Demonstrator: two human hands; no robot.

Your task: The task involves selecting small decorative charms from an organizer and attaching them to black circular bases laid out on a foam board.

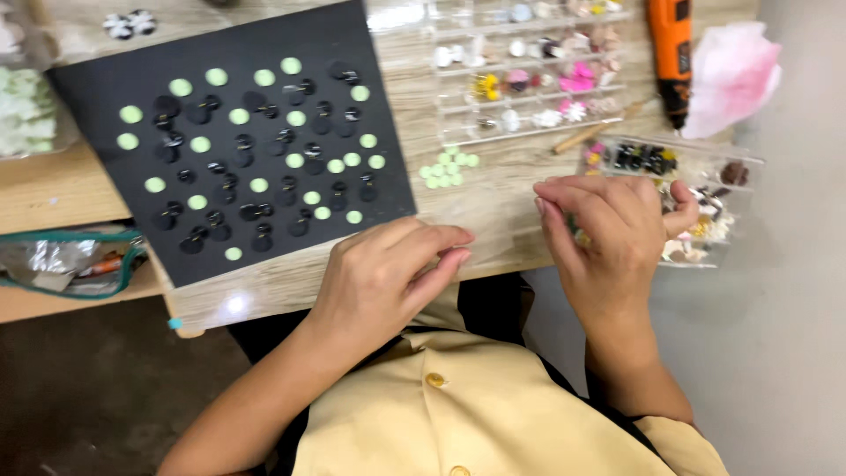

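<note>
Resting near the front edge: left hand (pixel 388 278) lies on the pale wood-grain bench (pixel 493 207), fingers curled loosely inward with thumb and forefinger tips close together; whether anything small sits between them cannot be told.
Right hand: right hand (pixel 608 234) hovers at the bench's right end, fingers bent and bunched, pinching something tiny and pale at the fingertips; what it is stays too small to make out.
Nearest to the right hand: clear plastic compartment tray of small dark and cream charms (pixel 705 189), partly covered by that hand and jutting past the bench edge.
Between the hands and the far edge: little cluster of pale green round discs (pixel 448 167) lying loose on the bench, just right of the mat.
Mat: black square foam sheet (pixel 233 132) lying tilted on the bench, dotted with more pale green discs and many small black round buttons with gold loops.
Behind the cluster: long clear plastic organiser box with white, pink and yellow flower pieces (pixel 529 70).
Far right: orange and black handheld rotary tool (pixel 671 53) lying beside a pink crumpled tissue (pixel 731 75); a thin wooden stick (pixel 590 132) lies slanted below them.
Left side: teal-rimmed clear pouch (pixel 66 263) on a lower shelf, and a bag of whitish flower shapes (pixel 25 110) at the bench's left edge.
Clothing: pale yellow buttoned shirt (pixel 458 405) fills the lower frame.
</note>
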